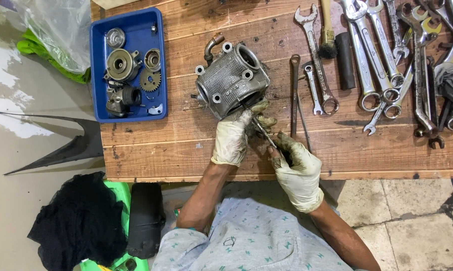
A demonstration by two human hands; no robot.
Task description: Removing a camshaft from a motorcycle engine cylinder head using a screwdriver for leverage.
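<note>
Both gloved hands are working near the wooden bench's (186,145) front edge: left hand (232,138) is gripping the grey finned metal cylinder block (231,80), right hand (296,165) is clasping a thin metal tool (264,133), scraping its face; steady bracing seems needed next.

Grey ribbed engine casing (232,80), blue tray (97,75), brown planked bench (186,145), perhaps off-white, grime-stained gloves (231,138).

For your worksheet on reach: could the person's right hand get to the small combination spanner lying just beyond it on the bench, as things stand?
Probably yes. The small spanner lies on bare wood just beyond the right hand, nothing covering it. But that hand grips a thin tool, so it would need freeing first.
</note>
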